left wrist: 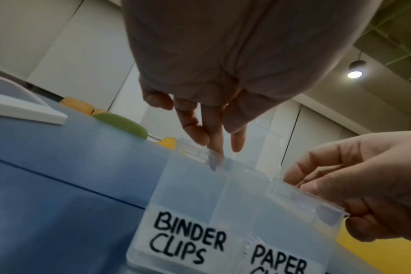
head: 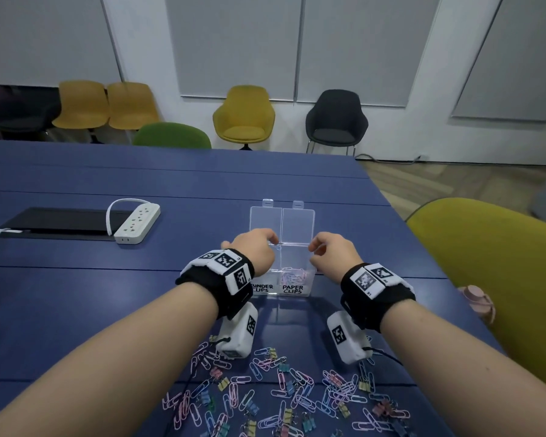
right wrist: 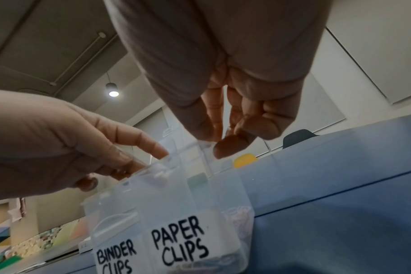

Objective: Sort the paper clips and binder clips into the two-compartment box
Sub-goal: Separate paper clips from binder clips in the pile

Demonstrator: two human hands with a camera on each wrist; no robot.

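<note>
Box (head: 309,280) holds paper clips (head: 293,275); both hands hover above.

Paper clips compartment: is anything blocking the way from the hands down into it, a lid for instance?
Nothing visible blocks it. The clear box has both lids folded back flat on the far side, so the PAPER CLIPS compartment is open on top. The left hand and right hand hover just over its far rim.
</note>
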